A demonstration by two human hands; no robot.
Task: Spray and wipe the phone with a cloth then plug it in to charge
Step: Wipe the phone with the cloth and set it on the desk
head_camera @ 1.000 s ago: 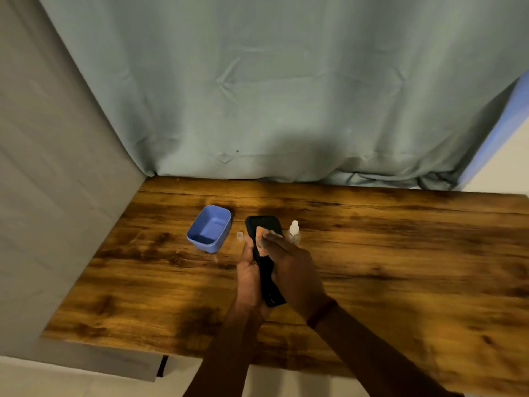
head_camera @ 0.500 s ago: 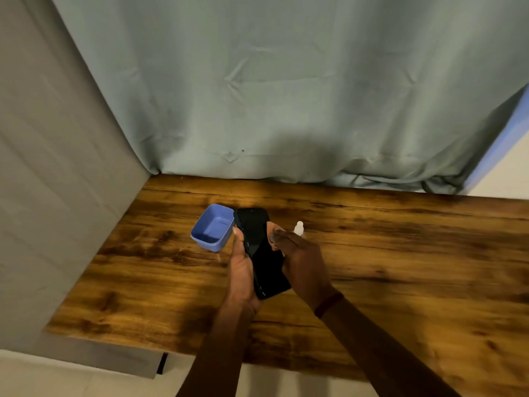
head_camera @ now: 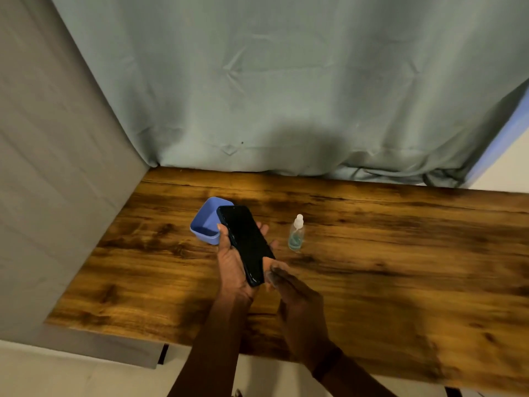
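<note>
A black phone [head_camera: 244, 242] lies screen up in my left hand [head_camera: 230, 262], held above the wooden table [head_camera: 400, 267] with its top end over the blue box. My right hand [head_camera: 297, 308] sits at the phone's lower right corner. Its fingertips are pinched on a small peach-coloured cloth [head_camera: 268, 263], which is mostly hidden under them. A small clear spray bottle [head_camera: 296, 233] with a white nozzle and bluish liquid stands upright on the table just right of the phone, touched by neither hand.
A small blue plastic box [head_camera: 206, 224] sits open on the table, partly behind the phone's top. A grey-green curtain [head_camera: 272, 96] hangs along the back edge, and a grey fabric panel [head_camera: 51, 181] closes the left side.
My right hand has slid the cloth from the phone's top down to its lower end. My left hand has turned the phone flatter and toward the blue box. The spray bottle now shows fully.
</note>
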